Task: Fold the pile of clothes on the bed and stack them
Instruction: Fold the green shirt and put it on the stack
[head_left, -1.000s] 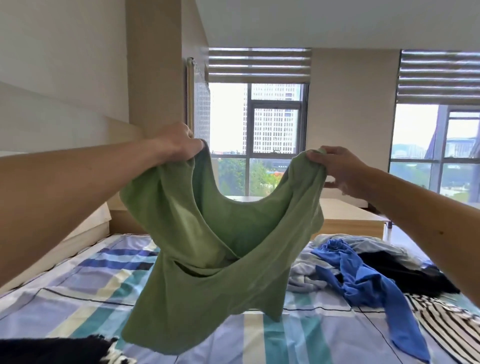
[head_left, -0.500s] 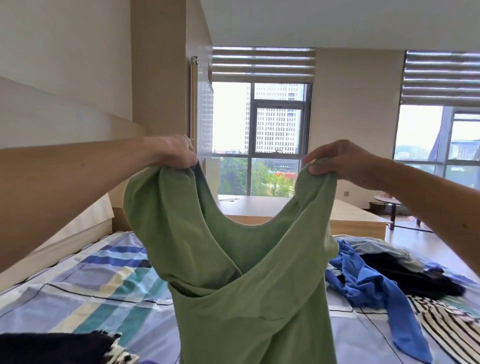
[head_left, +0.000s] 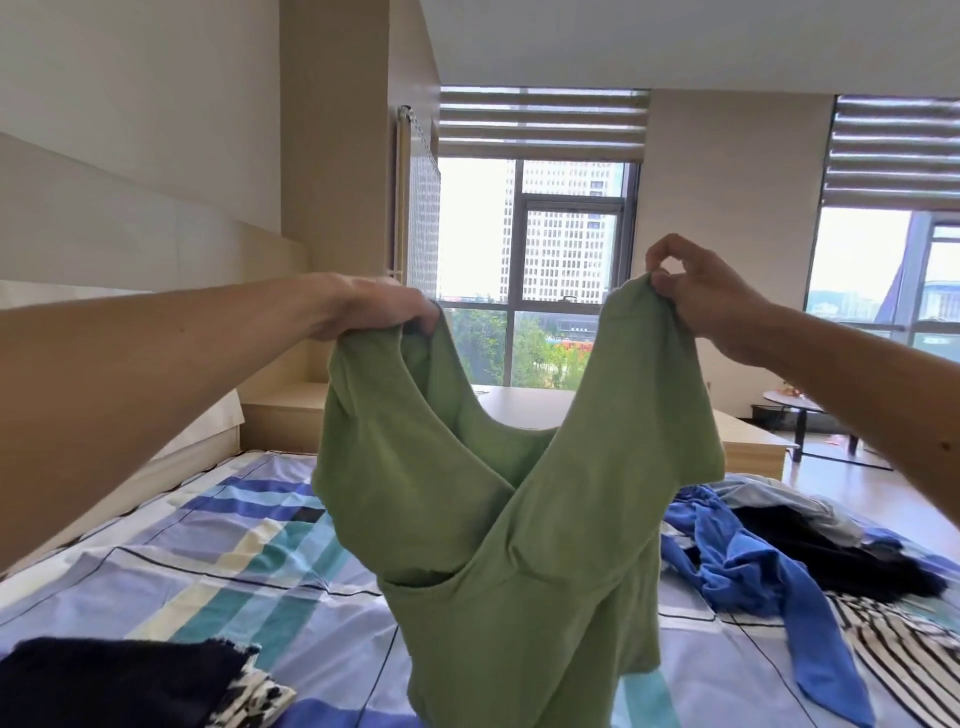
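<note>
While your left hand (head_left: 384, 312) grips 1 shoulder and your right hand (head_left: 701, 296) pinches the other, the top (head_left: 498, 519) hangs mid-frame, likely to straighten for folding.

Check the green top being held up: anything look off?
Yes. The green top hangs twisted: the side gripped by the left hand and the side pinched by the right hand cross over each other below the neckline, so it does not hang flat. No tear or stain is visible.

The left hand (head_left: 379, 309) and right hand (head_left: 706, 299) are bare. Both forearms (head_left: 156, 374) are bare too, each dotted with a small mole.
</note>
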